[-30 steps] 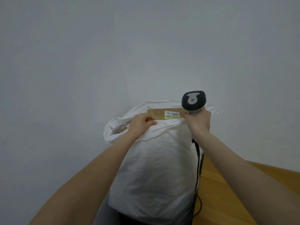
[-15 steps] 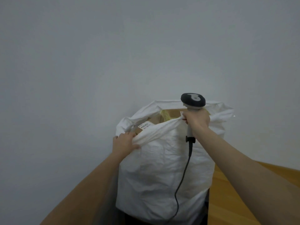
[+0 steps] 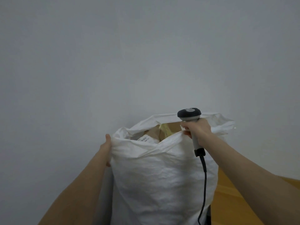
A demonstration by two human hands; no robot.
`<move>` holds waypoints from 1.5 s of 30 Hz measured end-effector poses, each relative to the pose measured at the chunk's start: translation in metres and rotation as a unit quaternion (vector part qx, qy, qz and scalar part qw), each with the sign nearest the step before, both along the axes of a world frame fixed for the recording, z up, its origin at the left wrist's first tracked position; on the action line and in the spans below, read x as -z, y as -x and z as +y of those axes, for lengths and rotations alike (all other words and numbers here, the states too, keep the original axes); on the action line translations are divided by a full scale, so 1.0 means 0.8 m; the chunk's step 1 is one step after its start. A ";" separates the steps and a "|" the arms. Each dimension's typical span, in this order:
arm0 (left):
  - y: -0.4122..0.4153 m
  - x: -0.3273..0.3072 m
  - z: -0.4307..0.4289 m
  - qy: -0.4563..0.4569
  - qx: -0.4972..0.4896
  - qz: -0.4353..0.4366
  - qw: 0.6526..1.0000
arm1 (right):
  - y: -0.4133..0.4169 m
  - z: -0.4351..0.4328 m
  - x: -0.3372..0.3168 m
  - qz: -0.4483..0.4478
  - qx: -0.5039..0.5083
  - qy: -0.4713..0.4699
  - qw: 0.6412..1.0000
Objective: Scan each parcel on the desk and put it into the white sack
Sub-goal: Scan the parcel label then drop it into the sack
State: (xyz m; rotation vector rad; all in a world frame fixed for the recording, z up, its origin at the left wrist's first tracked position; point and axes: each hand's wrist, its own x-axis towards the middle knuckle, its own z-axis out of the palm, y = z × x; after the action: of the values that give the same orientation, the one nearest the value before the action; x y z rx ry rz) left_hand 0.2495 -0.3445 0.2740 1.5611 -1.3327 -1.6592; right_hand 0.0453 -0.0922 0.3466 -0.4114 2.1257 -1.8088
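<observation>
The right hand (image 3: 197,132) clamps the scanner (image 3: 189,113) and the rim of the white sack (image 3: 162,176), parcels (image 3: 152,134) inside just left of it, while the left hand (image 3: 105,147) meets the sack's side, fingers hidden, grip impossible to tell.

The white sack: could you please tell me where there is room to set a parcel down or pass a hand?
The bare wooden desk between the white sack and the right forearm is free. The sack's mouth is crowded: a brown box and a labelled parcel fill it almost to the rim.
</observation>
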 end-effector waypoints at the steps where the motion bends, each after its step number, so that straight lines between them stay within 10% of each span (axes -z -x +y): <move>1: 0.006 0.002 0.002 -0.057 -0.001 0.050 0.997 | 0.002 -0.001 0.003 -0.005 0.002 0.001 1.000; 4: 0.035 -0.020 -0.010 0.013 -0.022 0.149 0.988 | 0.006 -0.003 0.009 -0.003 0.009 -0.001 1.000; 10: 0.083 -0.127 0.006 0.483 0.085 -0.096 0.866 | 0.003 -0.012 0.003 -0.018 -0.008 0.007 1.000; 13: 0.092 -0.135 0.008 0.503 0.118 -0.226 0.826 | 0.006 -0.009 -0.016 -0.047 -0.039 0.026 0.998; 18: 0.084 -0.153 -0.011 0.468 0.025 -0.231 0.853 | 0.034 0.025 -0.047 -0.026 -0.015 0.045 0.999; 21: 0.092 -0.162 0.015 0.513 0.056 -0.389 0.763 | 0.052 0.049 -0.047 -0.032 0.009 0.050 0.998; 27: 0.170 -0.163 0.149 0.594 0.360 -0.198 0.692 | 0.068 0.083 -0.030 -0.042 0.047 0.051 0.997; 35: 0.277 -0.083 0.343 0.626 0.471 -0.359 0.508 | 0.134 0.200 0.001 -0.087 0.112 0.115 0.983; 37: 0.296 -0.063 0.363 0.623 0.441 -0.367 0.532 | 0.153 0.230 0.016 -0.114 0.104 0.127 0.980; 41: 0.322 -0.074 0.373 0.507 0.369 -0.290 0.723 | 0.186 0.260 0.043 -0.121 0.072 0.130 0.981; 45: 0.316 -0.074 0.363 0.472 0.414 -0.362 0.689 | 0.196 0.250 0.048 -0.127 0.032 0.123 0.984</move>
State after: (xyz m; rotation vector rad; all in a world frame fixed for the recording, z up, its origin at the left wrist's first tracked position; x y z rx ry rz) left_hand -0.0037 -0.0545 0.3335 0.9202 -2.9664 -0.2605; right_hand -0.1115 0.1077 0.3083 -0.1583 1.7724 -2.0476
